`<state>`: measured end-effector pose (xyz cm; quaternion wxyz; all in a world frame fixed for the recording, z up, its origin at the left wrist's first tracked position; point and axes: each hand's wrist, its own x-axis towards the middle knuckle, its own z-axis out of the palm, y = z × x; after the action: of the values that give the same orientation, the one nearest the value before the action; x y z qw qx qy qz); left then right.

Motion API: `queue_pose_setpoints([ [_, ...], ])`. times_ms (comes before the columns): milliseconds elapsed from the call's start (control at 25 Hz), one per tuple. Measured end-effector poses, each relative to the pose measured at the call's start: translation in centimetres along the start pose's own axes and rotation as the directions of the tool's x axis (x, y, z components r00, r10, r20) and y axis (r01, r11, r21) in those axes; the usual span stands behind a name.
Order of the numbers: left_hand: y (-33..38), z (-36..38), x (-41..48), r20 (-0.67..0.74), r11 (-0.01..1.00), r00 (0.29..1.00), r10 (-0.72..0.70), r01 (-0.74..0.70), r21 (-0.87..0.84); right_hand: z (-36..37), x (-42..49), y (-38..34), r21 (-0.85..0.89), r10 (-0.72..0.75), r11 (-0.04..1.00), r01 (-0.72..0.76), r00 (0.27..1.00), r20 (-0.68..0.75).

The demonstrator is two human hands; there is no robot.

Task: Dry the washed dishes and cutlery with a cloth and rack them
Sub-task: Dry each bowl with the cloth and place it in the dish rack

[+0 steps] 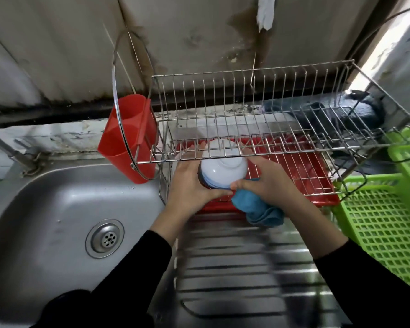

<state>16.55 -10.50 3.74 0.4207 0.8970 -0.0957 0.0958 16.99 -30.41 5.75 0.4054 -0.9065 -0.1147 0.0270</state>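
Note:
A white bowl (223, 171) with a dark rim is upside down at the front of the lower tier of the steel dish rack (253, 114), over the rack's red drip tray (303, 169). My left hand (189, 183) grips the bowl's left side, fingers reaching under the upper tier. My right hand (268, 183) holds the bowl's right side and also clutches a blue cloth (258, 209) that hangs below the palm. The rack's upper tier holds no dishes.
A red cutlery holder (126, 138) hangs on the rack's left end. The steel sink basin (57, 209) with its drain lies left; the ribbed drainboard (242, 268) is in front. A green plastic basket (384, 223) stands at the right.

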Motion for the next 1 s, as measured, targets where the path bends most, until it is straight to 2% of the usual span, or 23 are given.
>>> queue_pose_setpoints([
  [160,-0.6,-0.1,1.4,0.004,0.998,0.998,-0.056,0.056,-0.004,0.3,1.9,0.3,0.061,-0.067,0.996,0.066,0.998,0.019],
  [440,-0.9,-0.6,1.5,0.021,0.995,0.995,-0.093,0.092,0.041,1.2,2.9,1.0,0.071,-0.026,0.997,0.020,0.997,0.078],
  [760,-1.0,-0.5,1.5,0.071,0.963,0.988,-0.134,0.113,0.243,1.3,3.4,1.6,0.046,0.004,0.999,-0.012,0.985,0.172],
  [920,-0.7,-0.7,1.6,0.196,0.924,0.976,-0.096,0.014,0.381,1.1,3.1,1.6,0.025,0.035,0.999,-0.040,0.984,0.176],
  [1000,-0.5,-0.9,1.4,0.235,0.913,0.965,-0.119,0.013,0.408,1.1,2.9,1.6,-0.002,0.051,0.999,-0.052,0.986,0.159],
])
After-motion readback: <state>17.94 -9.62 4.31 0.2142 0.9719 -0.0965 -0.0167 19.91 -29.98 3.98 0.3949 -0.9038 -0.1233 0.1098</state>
